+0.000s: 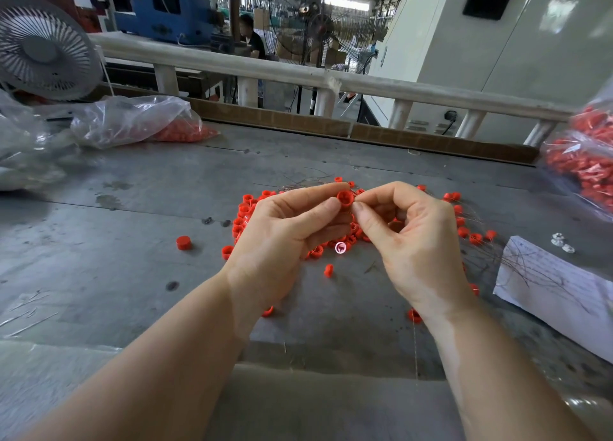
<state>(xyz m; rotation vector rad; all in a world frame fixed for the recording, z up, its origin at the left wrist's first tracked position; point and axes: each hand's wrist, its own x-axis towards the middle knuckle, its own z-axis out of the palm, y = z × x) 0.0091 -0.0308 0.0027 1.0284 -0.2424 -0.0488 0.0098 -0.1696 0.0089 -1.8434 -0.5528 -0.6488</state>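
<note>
A white fan (43,47) stands near a clear plastic bag (132,120).

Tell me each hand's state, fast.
Left hand: pinches a red cap, thumb and forefinger.
Right hand: closed in a pinch at the cap; anything held is too small to tell.

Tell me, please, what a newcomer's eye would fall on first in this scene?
Two bare hands meet at the centre: the left hand pinches a red cap, and the right hand pinches at its side. Beneath them a scatter of red caps stands out brightly on the grey table. A clear bag of red pieces lies at the far left, another at the right edge.
</note>
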